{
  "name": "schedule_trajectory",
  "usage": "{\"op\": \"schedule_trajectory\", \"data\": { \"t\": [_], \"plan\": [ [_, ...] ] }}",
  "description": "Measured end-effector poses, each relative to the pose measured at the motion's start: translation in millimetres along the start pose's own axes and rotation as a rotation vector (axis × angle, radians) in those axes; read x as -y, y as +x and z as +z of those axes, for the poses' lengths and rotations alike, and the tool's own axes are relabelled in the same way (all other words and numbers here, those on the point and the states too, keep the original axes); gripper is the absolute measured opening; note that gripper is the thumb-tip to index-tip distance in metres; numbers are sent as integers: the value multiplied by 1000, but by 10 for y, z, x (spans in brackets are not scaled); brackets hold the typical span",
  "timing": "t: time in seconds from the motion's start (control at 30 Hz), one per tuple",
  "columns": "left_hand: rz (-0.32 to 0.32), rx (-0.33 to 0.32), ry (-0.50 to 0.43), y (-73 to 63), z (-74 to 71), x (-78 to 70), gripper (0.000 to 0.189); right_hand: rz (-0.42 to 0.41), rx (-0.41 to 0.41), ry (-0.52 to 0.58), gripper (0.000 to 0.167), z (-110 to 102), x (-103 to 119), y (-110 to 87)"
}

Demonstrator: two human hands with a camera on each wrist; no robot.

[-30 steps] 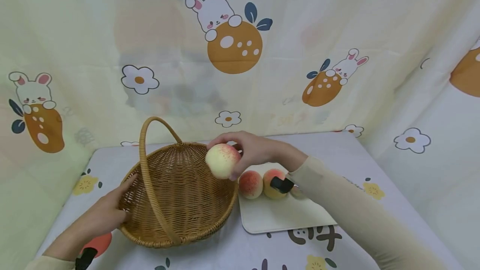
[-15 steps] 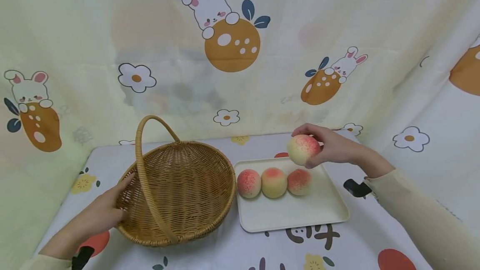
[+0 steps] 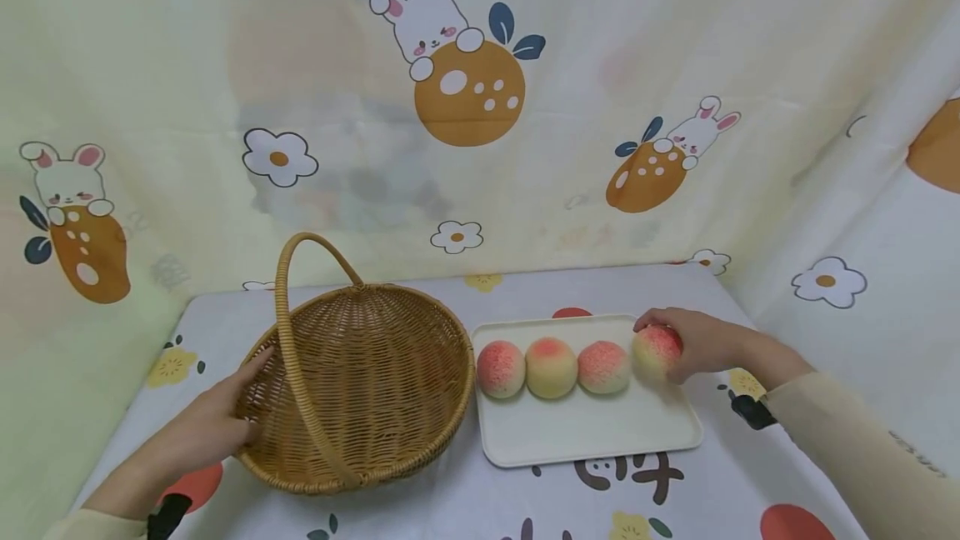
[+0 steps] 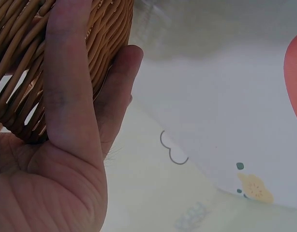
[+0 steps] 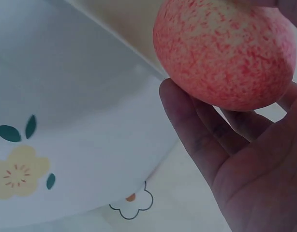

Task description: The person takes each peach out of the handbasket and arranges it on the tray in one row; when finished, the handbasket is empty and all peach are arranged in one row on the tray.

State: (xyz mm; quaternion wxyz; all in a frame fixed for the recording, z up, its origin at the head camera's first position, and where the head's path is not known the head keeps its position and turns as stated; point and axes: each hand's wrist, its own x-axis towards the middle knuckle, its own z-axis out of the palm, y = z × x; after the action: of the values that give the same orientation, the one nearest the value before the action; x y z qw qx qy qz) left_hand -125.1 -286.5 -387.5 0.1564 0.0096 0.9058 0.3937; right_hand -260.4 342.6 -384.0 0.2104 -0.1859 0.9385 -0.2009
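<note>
My left hand [image 3: 217, 415] grips the left rim of a brown wicker basket [image 3: 375, 382] with a tall arched handle. In the left wrist view the basket's woven wall [image 4: 107, 43] sits between my thumb and fingers. At the right end of a cream rectangular tray [image 3: 585, 436], my right hand [image 3: 701, 342] holds a pink-and-yellow peach [image 3: 654, 351] from its right side. Speckled red skin of this peach [image 5: 226, 53] fills the top of the right wrist view, fingers curved along it. Three more peaches stand in a row to its left: one red [image 3: 501, 369], one yellow [image 3: 551, 367], one pink [image 3: 603, 367].
A white printed cloth [image 3: 450, 507] covers the table. The basket stands left of the tray, its right rim close to the tray's left edge. Behind rises a curtain [image 3: 337, 65] with rabbits and flowers, which also hangs along both sides.
My right hand has carried the peach rightward from over the basket's right rim, then down to the tray's right end. My left hand and the basket have stayed in place.
</note>
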Motion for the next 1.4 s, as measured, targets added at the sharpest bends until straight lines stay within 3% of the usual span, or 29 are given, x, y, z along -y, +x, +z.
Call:
{"op": "schedule_trajectory", "data": {
  "t": [0.27,0.5,0.7,1.1,1.27,1.4],
  "plan": [
    [24,-7,13,7,-4,-9,105,-52,-30,-54,69,176,-31,57],
    [22,-2,-6,22,13,-1,104,13,-42,-4,80,180,5,-38],
    [28,-9,37,32,-7,19,104,-39,-81,50,73,199,-35,-80],
    [46,-2,35,67,-25,12,105,-49,-114,65,71,227,-78,-61],
    [44,44,-58,67,-60,41,100,-13,-66,117,89,188,-38,-86],
    [66,66,43,63,-159,39,88,-43,-87,139,94,28,7,-135]
  ]
}}
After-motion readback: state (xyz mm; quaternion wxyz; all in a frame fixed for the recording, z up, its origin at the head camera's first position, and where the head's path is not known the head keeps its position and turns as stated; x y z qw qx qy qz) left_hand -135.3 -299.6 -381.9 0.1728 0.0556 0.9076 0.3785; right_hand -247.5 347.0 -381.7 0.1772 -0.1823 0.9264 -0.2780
